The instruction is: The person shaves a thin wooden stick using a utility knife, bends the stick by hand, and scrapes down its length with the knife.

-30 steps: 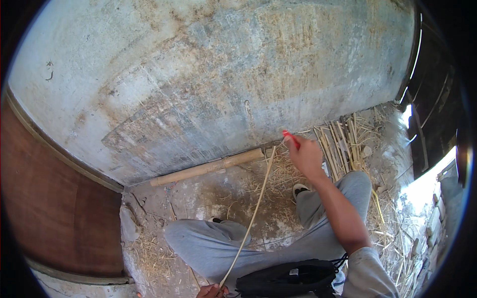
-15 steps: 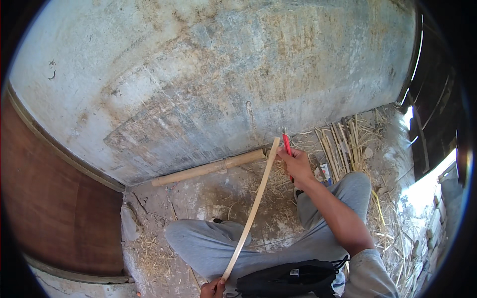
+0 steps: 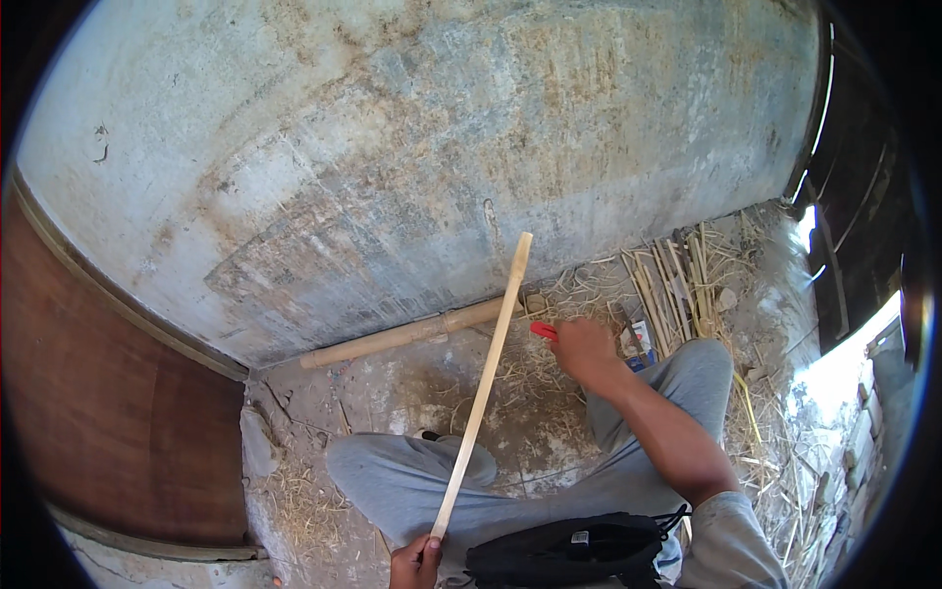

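A long, flat, pale bamboo strip (image 3: 483, 393) slants up and away over my lap. Its near end is pinched between the thumb and fingers of my left hand (image 3: 416, 563), low in the view. My right hand (image 3: 587, 353) is closed round a slim red-handled tool (image 3: 544, 331); only a short red piece sticks out to the left of the fist. The tool's working end cannot be made out. A gap separates this tool from the strip, whose far end stands up in front of the wall.
A thick bamboo pole (image 3: 402, 339) lies along the foot of the stained wall (image 3: 442, 147). Several split strips (image 3: 677, 290) are bunched at the right, amid shavings. A black bag (image 3: 564, 550) rests on my lap. A brown panel (image 3: 118, 393) stands at the left.
My right hand has come down from the strip's far end, and the red tool now points left. My left hand has risen slightly, and the strip's far end has moved up and left.
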Action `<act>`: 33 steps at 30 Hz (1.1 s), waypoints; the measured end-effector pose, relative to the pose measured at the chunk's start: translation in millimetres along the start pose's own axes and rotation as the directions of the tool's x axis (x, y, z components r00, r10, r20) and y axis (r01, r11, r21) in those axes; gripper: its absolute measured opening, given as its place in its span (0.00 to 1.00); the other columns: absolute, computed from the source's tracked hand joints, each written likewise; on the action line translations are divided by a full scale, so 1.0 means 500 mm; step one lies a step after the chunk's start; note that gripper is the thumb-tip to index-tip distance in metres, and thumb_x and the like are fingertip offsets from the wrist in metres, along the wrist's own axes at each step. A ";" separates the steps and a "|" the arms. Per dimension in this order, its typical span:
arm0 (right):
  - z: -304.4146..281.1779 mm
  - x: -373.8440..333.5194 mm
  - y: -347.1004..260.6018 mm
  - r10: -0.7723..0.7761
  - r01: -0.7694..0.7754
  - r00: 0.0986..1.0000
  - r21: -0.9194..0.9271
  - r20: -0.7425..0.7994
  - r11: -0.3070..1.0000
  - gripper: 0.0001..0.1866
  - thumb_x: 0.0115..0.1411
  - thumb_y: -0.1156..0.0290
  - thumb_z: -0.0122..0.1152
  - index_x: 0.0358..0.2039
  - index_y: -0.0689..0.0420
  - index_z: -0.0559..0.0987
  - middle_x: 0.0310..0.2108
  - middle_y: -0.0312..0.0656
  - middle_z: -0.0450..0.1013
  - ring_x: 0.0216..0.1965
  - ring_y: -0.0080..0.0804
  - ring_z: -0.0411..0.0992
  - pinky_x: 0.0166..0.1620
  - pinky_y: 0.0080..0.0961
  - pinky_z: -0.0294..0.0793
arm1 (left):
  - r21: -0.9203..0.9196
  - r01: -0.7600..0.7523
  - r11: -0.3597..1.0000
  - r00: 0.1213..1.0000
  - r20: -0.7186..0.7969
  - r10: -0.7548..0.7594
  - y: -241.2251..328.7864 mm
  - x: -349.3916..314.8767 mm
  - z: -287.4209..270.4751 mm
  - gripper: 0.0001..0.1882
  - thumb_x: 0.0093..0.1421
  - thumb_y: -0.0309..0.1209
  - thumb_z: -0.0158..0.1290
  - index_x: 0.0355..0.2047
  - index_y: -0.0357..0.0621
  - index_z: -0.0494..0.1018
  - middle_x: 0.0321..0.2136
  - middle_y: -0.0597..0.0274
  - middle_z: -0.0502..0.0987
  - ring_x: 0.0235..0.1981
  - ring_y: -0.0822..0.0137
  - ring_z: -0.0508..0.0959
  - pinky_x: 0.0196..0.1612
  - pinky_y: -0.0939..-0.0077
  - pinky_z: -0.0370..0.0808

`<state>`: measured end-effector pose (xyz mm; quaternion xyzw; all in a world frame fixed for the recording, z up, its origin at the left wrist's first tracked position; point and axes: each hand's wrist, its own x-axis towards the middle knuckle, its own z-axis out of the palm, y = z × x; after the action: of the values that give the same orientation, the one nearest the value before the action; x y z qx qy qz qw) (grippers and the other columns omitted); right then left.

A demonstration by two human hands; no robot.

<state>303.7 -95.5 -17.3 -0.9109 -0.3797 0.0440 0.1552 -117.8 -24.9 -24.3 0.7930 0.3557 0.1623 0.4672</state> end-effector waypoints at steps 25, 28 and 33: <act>-0.065 -0.079 -0.094 -0.193 0.207 0.978 0.553 -0.085 0.807 0.13 0.63 0.61 0.57 0.36 0.60 0.77 0.18 0.52 0.72 0.22 0.53 0.74 0.27 0.44 0.71 | -0.263 0.161 0.951 0.933 0.356 -0.060 0.158 0.277 0.101 0.15 0.73 0.38 0.41 0.43 0.39 0.70 0.19 0.68 0.67 0.15 0.82 0.63 0.16 0.84 0.61; -0.052 -0.074 -0.084 -0.234 0.248 0.967 0.546 -0.096 0.800 0.18 0.65 0.54 0.53 0.39 0.58 0.76 0.18 0.52 0.73 0.24 0.57 0.75 0.30 0.50 0.72 | -0.406 0.353 0.843 0.878 0.455 -0.149 0.183 0.326 0.106 0.16 0.73 0.38 0.41 0.47 0.39 0.70 0.21 0.69 0.67 0.15 0.82 0.61 0.16 0.85 0.59; -0.019 -0.069 -0.073 -0.238 0.246 0.968 0.505 -0.082 0.827 0.18 0.66 0.55 0.52 0.38 0.59 0.76 0.23 0.55 0.75 0.28 0.59 0.75 0.32 0.51 0.72 | -0.468 0.326 0.821 0.904 0.409 -0.126 0.201 0.354 0.128 0.16 0.72 0.39 0.42 0.52 0.42 0.69 0.26 0.71 0.65 0.15 0.82 0.58 0.16 0.86 0.56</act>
<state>256.4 -98.3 1.9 -0.7818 -0.4655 0.1159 0.3983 84.2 30.6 16.0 0.6018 0.2988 0.0476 0.7391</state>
